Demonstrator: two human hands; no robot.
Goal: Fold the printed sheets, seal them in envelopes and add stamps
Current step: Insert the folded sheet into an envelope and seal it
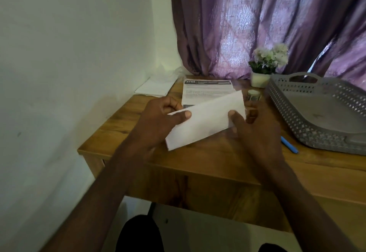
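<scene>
A white envelope [206, 121] is held tilted above the wooden table [198, 158]. My left hand [158, 121] pinches its left end, thumb on top. At the envelope's right end, my right hand [253, 129] holds it with the thumb on its face. Behind it a printed sheet [206, 91] with a dark header lies flat on the table. A small roll, perhaps stamps [254, 95], stands just right of the sheet. A stack of white envelopes [156, 87] lies at the far left corner against the wall.
A grey perforated plastic basket [320, 113] takes up the table's right side. A blue pen [289, 145] lies near its front edge. A small potted plant with white flowers [267, 63] stands by the purple curtain [257, 20]. A white wall borders the left.
</scene>
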